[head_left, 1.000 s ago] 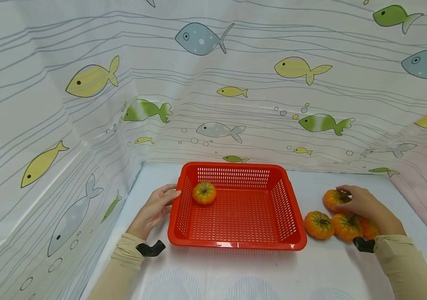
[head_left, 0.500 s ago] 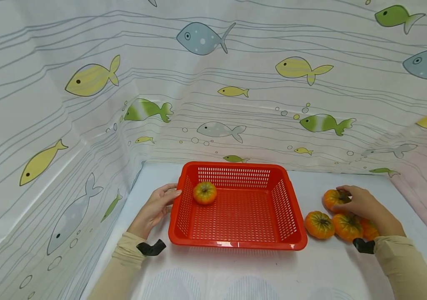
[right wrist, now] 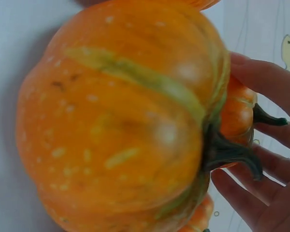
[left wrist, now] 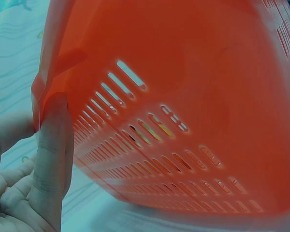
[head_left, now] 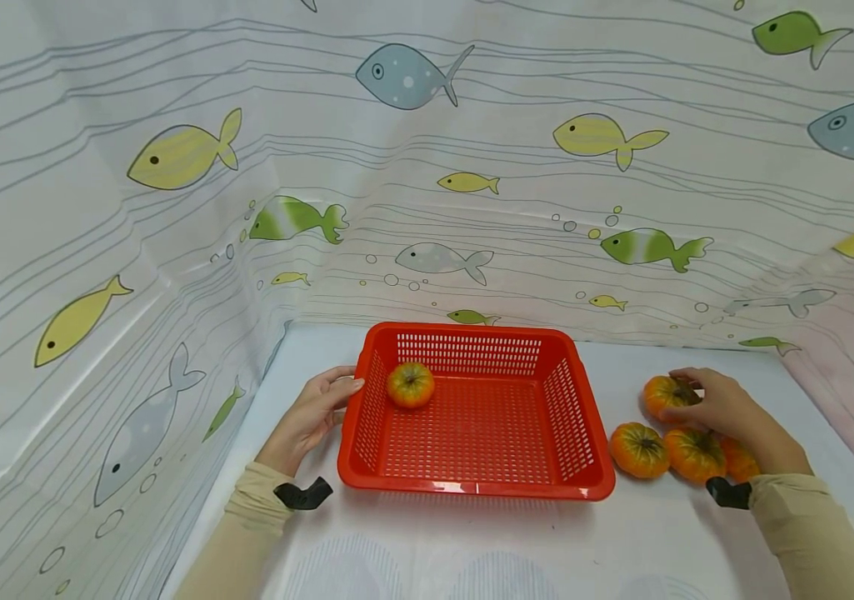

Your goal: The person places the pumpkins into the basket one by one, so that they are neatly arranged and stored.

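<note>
as the left hand point(head_left: 312, 419) pinches the left rim of the red basket point(head_left: 475, 489), over on the far side the right hand point(head_left: 734, 419) has fingers and thumb curled round a rear pumpkin point(head_left: 664, 395)! whether that one is off the table point(head_left: 584, 542), i cannot tell. the score, as i read it: one in, four out. the inside pumpkin point(head_left: 410, 386) sits toward the back left, bare red floor beside it. outside, three more bunch up: the left pumpkin point(head_left: 640, 450) just beside the basket, the middle pumpkin point(head_left: 695, 456), and the right pumpkin point(head_left: 738, 460), partly hidden by the right arm. early going, i'd judge. over to the left wrist view: the outer face of the basket's end wall, which the head view misses, orange-yellow glinting through its slots, presumably the inside pumpkin. and the right wrist view sharpens what the head view blurs: dark, bent stems, one on a big close-up pumpkin point(right wrist: 116, 116), another between thumb and fingers!
</note>
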{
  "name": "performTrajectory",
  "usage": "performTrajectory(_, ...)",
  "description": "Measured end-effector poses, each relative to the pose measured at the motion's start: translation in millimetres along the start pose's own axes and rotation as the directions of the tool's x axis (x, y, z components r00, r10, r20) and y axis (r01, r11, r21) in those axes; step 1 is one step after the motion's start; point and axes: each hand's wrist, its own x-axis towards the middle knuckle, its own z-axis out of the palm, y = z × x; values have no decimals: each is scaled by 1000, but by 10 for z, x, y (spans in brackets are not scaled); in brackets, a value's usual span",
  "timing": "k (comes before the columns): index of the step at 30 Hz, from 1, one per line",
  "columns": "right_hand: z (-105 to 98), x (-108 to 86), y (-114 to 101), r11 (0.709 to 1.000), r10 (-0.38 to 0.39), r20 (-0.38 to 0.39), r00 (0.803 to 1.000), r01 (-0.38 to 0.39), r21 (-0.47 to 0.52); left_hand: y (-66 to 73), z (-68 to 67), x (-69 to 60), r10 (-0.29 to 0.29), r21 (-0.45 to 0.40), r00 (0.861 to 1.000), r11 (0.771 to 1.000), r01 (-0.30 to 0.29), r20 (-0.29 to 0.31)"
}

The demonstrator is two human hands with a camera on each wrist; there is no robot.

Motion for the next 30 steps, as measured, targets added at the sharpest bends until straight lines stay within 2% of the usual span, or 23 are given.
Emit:
performTrajectory(8, -45, -29, -129, 998, -51, -53, 997, 50, -26, 2, -1, 1, 12, 1, 1000, 1000, -12, 18)
performTrajectory(15, -85, -74, -287, 997, -73, -70, 995, 74, 22, 9, 8, -10, 4, -17, 1000, 1000, -3, 16)
performTrajectory(24, -123, -106, -497, 992, -118, -112, 987, 123, 36, 3, 4, -6, 2, -15, 1000, 1000, -2, 30)
performTrajectory(30, -143, -125, -633, 984, -160, -148, 976, 169, 48, 5, 6, -12, 0, -17, 1000, 1000, 0, 11)
